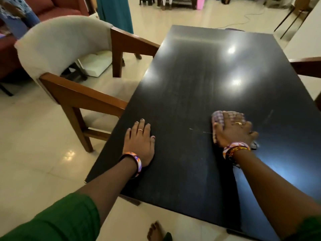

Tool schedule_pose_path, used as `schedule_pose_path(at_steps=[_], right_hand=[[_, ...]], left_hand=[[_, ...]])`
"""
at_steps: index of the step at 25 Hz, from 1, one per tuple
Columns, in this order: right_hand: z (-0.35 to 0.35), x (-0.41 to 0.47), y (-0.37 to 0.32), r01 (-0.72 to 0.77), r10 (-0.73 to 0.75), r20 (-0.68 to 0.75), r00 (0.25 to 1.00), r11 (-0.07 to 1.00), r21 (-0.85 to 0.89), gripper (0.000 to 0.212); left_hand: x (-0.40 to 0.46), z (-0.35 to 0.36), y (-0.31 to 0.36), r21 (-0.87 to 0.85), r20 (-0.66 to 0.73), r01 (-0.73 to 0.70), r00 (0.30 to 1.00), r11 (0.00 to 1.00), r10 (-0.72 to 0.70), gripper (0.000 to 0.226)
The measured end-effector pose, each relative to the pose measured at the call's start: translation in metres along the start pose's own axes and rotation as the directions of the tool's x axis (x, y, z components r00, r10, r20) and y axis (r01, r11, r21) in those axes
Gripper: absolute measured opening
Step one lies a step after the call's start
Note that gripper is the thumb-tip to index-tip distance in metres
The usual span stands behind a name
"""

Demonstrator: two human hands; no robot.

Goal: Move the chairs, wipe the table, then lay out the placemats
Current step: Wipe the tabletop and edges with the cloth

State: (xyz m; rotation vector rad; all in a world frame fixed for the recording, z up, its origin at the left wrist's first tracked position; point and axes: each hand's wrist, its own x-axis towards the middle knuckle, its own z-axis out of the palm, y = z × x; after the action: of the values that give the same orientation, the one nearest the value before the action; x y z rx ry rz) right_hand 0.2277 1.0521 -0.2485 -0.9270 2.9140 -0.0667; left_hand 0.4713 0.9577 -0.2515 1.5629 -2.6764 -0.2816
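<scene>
A glossy black table [199, 80] fills the middle of the view. My left hand [140, 141] rests flat on its near left part, fingers straight. My right hand [234, 130] presses flat on a checked cloth [217, 119] on the table's near right part; most of the cloth is hidden under the hand. A wooden armchair with a pale padded back [60, 49] stands at the table's left side, its arms touching the table edge. Part of another chair's wooden arm [307, 66] shows at the right edge. No placemats are in view.
Pale tiled floor [34, 153] surrounds the table. A red sofa [57, 7] and a person in teal clothing [114, 11] are at the back left. Dark furniture legs and a pink bin [200, 3] stand far back. My bare foot [154, 231] is below the table's near edge.
</scene>
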Motion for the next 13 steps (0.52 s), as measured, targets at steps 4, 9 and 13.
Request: schedule_pose_path(at_steps=[4,9,13], right_hand=[[0.012,-0.046,-0.097,0.456,-0.456,0.034,0.889,0.89,-0.013,0.058],[0.008,-0.035,-0.096,0.586,-0.583,0.093,0.807,0.81,0.002,0.057],[-0.003,0.009,-0.009,0.297,-0.297,0.007,0.955,0.955,-0.01,0.056]], left_hand=[[0.002,0.001,-0.003,-0.006,0.011,0.012,1.0,1.0,-0.012,0.056],[0.002,-0.001,0.0,-0.022,0.034,0.029,0.999,0.999,-0.028,0.056],[0.0,-0.004,0.008,-0.033,0.067,0.073,0.995,0.997,-0.071,0.054]])
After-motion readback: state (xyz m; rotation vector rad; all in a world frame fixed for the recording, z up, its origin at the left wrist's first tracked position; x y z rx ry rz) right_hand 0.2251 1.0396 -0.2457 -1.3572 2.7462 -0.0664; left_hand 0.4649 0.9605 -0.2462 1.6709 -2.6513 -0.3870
